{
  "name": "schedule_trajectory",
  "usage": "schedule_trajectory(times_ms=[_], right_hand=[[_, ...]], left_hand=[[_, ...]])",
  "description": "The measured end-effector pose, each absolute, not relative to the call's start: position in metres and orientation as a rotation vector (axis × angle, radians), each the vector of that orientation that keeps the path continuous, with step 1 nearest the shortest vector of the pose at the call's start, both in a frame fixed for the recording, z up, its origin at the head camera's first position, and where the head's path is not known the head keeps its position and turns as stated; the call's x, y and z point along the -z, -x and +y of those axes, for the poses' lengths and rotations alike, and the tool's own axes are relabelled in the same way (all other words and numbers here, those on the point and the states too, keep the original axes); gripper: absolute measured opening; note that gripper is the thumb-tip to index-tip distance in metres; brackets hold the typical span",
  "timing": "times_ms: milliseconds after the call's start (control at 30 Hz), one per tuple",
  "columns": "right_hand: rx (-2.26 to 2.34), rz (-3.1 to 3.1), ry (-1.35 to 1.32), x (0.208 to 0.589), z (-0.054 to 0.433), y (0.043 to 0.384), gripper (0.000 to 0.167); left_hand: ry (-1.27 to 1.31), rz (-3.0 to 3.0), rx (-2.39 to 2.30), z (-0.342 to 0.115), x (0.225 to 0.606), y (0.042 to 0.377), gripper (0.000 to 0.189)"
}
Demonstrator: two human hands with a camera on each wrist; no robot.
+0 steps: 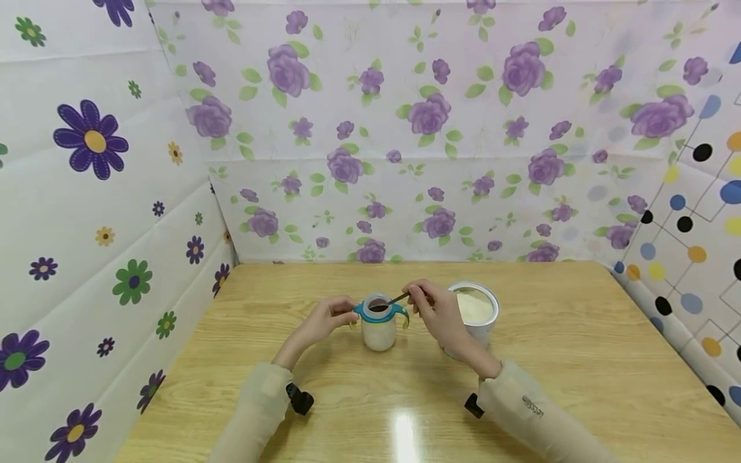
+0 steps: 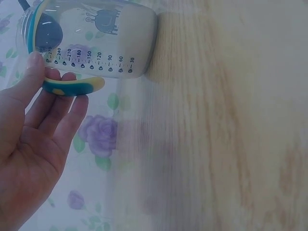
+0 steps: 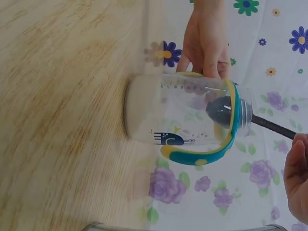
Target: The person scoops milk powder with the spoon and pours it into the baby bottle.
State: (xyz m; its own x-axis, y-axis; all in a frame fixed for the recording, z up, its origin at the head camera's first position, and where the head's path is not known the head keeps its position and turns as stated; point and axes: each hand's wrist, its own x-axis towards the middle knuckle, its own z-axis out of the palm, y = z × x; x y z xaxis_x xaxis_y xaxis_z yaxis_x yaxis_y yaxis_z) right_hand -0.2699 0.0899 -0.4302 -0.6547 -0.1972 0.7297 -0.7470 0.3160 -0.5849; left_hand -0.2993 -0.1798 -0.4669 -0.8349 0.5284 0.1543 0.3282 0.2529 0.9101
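1. Two hands at work: the left hand (image 1: 323, 319) grasps a blue-and-yellow handle (image 2: 72, 87) of a bottle (image 1: 379, 336), thumb at the collar (image 3: 236, 108) and the other fingers around the grip.

2. Opposite, the fingers of the right hand (image 1: 438, 310) pinch the thin stem of a dark spoon (image 1: 399, 298). Its bowl sits through the open neck, inside the upper bottle; whether it carries anything cannot be told.

3. Between the hands, the clear bottle stands upright on the bench (image 1: 347, 411). Pale filling (image 3: 143, 106) covers its bottom, below the spoon; a printed scale (image 2: 89, 67) and a dark animal figure (image 3: 171, 139) mark the wall.

4. A second handle (image 3: 197, 158) curves down on the side nearer the right hand.

5. Just beside the right hand, which partly hides it from the head view, an open tin (image 1: 482, 332) stands upright, holding pale powder (image 1: 473, 307).

6. Farther out, pale sleeves (image 1: 257, 395) cover both forearms, a small black device (image 1: 300, 399) at each wrist.

7. Purple-flowered cloth (image 1: 405, 128) hangs behind the bench.
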Motion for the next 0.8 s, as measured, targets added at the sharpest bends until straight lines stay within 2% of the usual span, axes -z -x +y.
schedule_trajectory(times_ms=[200, 433, 800], right_hand=[[-1.407, -2.071, -0.74, 0.431, 0.088, 0.269, 0.018], [-1.43, -2.055, -0.768, 0.433, 0.088, 0.269, 0.014], [-1.365, -2.006, -0.84, 0.429, 0.087, 0.269, 0.008]], left_hand=[[-0.807, 2.339, -1.615, -0.176, 0.453, 0.288, 0.017], [-0.803, 2.342, -1.619, -0.18, 0.47, 0.298, 0.018], [-0.817, 2.363, -1.599, -0.182, 0.468, 0.301, 0.021]])
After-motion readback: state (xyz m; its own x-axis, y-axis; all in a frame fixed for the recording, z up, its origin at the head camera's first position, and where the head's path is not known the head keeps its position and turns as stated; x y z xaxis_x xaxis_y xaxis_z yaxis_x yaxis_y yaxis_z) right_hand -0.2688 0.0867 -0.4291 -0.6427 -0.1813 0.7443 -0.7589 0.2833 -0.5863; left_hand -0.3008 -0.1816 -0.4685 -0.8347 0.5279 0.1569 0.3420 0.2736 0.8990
